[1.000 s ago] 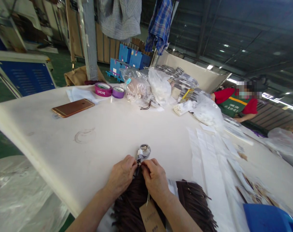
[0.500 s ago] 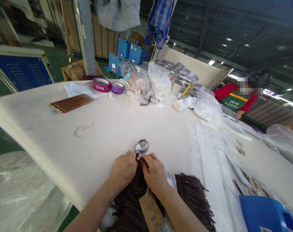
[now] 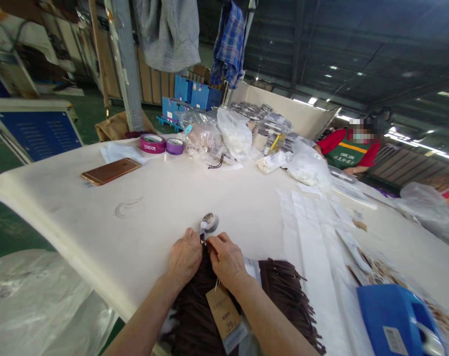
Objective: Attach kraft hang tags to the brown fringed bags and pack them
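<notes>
A dark brown fringed item (image 3: 190, 316), possibly a bag, lies at the table's near edge, partly under my forearms. My left hand (image 3: 186, 256) is closed on its far end, fingers curled. Close beside it, my right hand (image 3: 226, 258) pinches at the same spot, where a small shiny metal piece (image 3: 203, 241) shows between the fingertips. A brown cardboard price tag (image 3: 224, 311) hangs by a string below my right hand. Just beyond my fingers sits a small roll of grey tape (image 3: 212, 226). More brown fringe (image 3: 283, 291) spreads to the right of my right forearm.
A phone (image 3: 111, 171), purple tape rolls (image 3: 152, 144) and plastic bags (image 3: 234, 136) lie across the back of the white table (image 3: 165, 198). White strips (image 3: 313, 237) and a blue plastic container (image 3: 389, 316) are at right. A co-worker (image 3: 348, 151) stands beyond.
The camera view has shifted slightly, so most things on the table appear a little farther left. Both hands keep their hold at the brown item's end, with little visible change.
</notes>
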The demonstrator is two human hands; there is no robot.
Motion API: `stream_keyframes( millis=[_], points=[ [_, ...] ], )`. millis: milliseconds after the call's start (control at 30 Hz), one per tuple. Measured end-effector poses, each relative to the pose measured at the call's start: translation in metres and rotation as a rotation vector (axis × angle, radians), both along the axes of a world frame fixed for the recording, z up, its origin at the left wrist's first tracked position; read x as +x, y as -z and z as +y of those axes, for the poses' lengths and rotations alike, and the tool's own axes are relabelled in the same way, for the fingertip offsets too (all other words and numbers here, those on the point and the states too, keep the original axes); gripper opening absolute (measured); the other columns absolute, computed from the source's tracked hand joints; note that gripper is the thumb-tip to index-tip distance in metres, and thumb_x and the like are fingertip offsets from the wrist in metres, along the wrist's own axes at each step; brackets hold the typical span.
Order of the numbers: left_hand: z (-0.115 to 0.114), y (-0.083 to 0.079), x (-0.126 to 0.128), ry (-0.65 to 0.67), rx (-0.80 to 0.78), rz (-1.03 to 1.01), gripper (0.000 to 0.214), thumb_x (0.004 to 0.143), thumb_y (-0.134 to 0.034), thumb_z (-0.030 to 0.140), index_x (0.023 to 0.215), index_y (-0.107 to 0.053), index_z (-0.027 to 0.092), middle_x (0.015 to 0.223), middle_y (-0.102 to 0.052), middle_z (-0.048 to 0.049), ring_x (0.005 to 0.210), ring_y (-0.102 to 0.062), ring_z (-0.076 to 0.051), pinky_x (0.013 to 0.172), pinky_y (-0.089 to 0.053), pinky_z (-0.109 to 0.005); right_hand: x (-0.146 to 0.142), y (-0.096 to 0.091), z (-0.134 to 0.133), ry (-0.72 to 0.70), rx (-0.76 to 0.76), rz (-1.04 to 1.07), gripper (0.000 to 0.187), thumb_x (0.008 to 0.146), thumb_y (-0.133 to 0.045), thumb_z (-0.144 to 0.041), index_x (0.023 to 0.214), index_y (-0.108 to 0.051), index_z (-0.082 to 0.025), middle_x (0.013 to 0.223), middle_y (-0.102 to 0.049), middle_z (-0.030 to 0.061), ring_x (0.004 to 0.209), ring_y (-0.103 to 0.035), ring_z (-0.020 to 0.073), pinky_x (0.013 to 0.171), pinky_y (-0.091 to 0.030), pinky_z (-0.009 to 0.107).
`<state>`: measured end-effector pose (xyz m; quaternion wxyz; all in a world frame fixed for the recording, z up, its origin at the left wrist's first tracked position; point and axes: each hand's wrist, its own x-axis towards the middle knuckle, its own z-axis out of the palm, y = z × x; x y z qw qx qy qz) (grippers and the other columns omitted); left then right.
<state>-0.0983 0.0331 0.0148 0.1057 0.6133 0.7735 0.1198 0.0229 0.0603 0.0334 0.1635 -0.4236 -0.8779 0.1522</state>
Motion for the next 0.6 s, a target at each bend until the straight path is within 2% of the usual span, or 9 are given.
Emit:
stream_keyframes(
  millis=[167,300,367,467,533,600],
  points=[
    [-0.003,0.002,-0.017,-0.059,0.077,-0.088,0.024,0.08,-0.03,0.007,0.083,-0.054,0.009,0.095,-0.054,-0.0165,0.072,-0.058,-0.022,0.065,-0.046,-0.034,0.0,0.0,0.001,-0.011,0.004,0.006,0.021,0.086,-0.044,-0.017,0.094,-0.063,-0.022,0.089,-0.056,0.0037,0.076,-0.056,0.0141,0.068,-0.04,0.023],
    [-0.009,-0.001,-0.036,-0.037,0.188,-0.288,0.018,0.075,-0.035,0.01,0.062,-0.045,0.018,0.08,-0.055,-0.0092,0.081,-0.055,-0.021,0.075,-0.044,-0.032,-0.001,0.001,0.003,0.022,-0.021,0.085,0.02,0.086,-0.046,-0.019,0.095,-0.063,-0.021,0.089,-0.057,0.0046,0.078,-0.056,0.0149,0.071,-0.041,0.024],
    [-0.013,-0.004,-0.042,-0.031,0.246,-0.427,0.016,0.073,-0.036,0.015,0.058,-0.04,0.02,0.081,-0.057,-0.0068,0.083,-0.054,-0.019,0.079,-0.042,-0.03,-0.001,0.003,0.004,0.043,-0.032,0.125,0.019,0.086,-0.046,-0.02,0.095,-0.063,-0.02,0.087,-0.058,0.005,0.078,-0.056,0.0154,0.071,-0.041,0.024],
    [-0.02,-0.007,-0.046,-0.024,0.282,-0.642,0.013,0.07,-0.036,0.023,0.059,-0.042,0.02,0.088,-0.061,-0.0038,0.069,-0.053,-0.015,0.07,-0.043,-0.027,-0.001,0.005,0.006,0.049,-0.036,0.174,0.02,0.087,-0.044,-0.02,0.093,-0.063,-0.019,0.082,-0.058,0.0048,0.075,-0.056,0.0149,0.069,-0.041,0.024],
    [-0.023,-0.007,-0.046,-0.017,0.278,-0.769,0.016,0.069,-0.037,0.028,0.057,-0.044,0.019,0.081,-0.062,-0.0021,0.055,-0.046,-0.012,0.059,-0.041,-0.027,-0.001,0.006,0.006,0.036,-0.02,0.195,0.02,0.086,-0.045,-0.019,0.095,-0.063,-0.019,0.084,-0.058,0.005,0.075,-0.056,0.0147,0.069,-0.041,0.023],
    [-0.025,-0.005,-0.046,-0.006,0.277,-0.874,0.02,0.067,-0.038,0.03,0.052,-0.043,0.019,0.072,-0.061,-0.0014,0.052,-0.044,-0.011,0.056,-0.038,-0.026,-0.002,0.005,0.007,-0.002,0.003,0.177,0.02,0.084,-0.048,-0.018,0.096,-0.063,-0.021,0.088,-0.059,0.005,0.077,-0.057,0.0148,0.069,-0.041,0.023]
  ],
)
